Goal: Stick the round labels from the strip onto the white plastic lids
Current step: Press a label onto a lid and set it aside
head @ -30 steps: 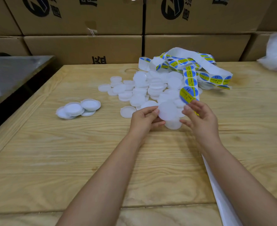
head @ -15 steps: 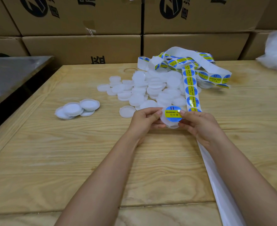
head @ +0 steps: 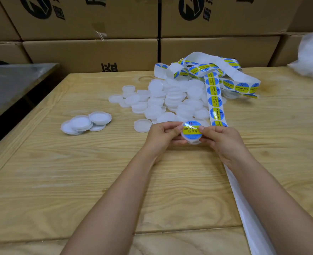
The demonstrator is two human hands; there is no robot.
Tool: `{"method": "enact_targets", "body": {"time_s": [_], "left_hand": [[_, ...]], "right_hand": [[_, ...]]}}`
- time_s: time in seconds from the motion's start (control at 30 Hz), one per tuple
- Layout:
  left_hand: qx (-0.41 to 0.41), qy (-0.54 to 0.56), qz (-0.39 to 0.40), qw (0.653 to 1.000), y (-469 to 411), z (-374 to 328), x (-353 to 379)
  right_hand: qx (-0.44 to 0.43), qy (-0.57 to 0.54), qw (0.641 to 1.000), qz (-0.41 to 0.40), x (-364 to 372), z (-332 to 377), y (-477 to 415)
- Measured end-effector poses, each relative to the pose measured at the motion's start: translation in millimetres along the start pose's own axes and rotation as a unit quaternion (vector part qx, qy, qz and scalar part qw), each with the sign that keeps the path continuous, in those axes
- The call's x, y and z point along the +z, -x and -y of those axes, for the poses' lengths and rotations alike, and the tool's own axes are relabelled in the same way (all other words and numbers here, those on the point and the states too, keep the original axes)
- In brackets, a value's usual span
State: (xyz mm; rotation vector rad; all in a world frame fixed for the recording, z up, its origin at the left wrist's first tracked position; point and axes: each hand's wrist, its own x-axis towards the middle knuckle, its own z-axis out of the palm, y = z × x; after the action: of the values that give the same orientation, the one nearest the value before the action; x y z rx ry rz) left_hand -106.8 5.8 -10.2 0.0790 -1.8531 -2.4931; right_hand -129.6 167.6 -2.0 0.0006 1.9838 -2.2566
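Item: 1 white plastic lid (head: 193, 141), held just above the counter (head: 78, 181) at centre of view, between both hands. Label (head: 191, 128): 1 round blue/yellow sticker on the lid's top face, text toward the camera, approx. centred; cannot tell whether its edge is fully down. Left hand (head: 162, 135): fingers (head: 176, 128) curled, thumb tip at the label's left edge, other fingers under the lid, pinching it. Right hand (head: 221, 139): same on the right side, thumb tip on the label's right edge, lid pinched from beneath. Strip (head: 214, 100): runs from a loose heap at the back of the counter, over the pile of lids (head: 170, 102), down to the right hand; approx. 5 labels on the straight run, more in the heap. Bare backing (head: 244, 208) passes under the right forearm toward the near edge. Separate group, left: 4 or so lids (head: 86, 123), overlapping, no labels visible on them. Background: cartons (head: 89, 52). Step in hand, by judgement: pressing/smoothing the label onto this lid; task looks early, most of the pile unlabelled. Next move calls for: thumbs rubbed outward to seat the rim w/o creases, the lid put down apart from the blank pile, then 1 fresh lid picked up and the next label peeled from the strip's near end.
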Motion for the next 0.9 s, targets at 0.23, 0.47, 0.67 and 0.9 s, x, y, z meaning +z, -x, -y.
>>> {"method": "enact_targets", "body": {"time_s": [0.23, 0.47, 0.67, 0.9], "left_hand": [[0.001, -0.018, -0.001, 1.0, 0.3, 1.1, 0.1], [0.002, -0.026, -0.027, 0.999, -0.6, 3.3, 2.3], [0.002, -0.018, -0.043, 0.999, -0.1, 4.0, 4.9], [-0.006, 0.013, -0.04, 0.999, -0.7, 4.7, 5.0]], "right_hand": [[-0.021, 0.04, 0.999, -0.011, -0.7, -2.4, -0.7], [-0.102, 0.195, 0.973, -0.065, 3.6, -5.4, 2.6], [-0.189, 0.321, 0.922, -0.103, 7.8, -7.7, 7.4], [-0.262, 0.379, 0.875, -0.147, 13.1, -10.2, 8.7]]}}
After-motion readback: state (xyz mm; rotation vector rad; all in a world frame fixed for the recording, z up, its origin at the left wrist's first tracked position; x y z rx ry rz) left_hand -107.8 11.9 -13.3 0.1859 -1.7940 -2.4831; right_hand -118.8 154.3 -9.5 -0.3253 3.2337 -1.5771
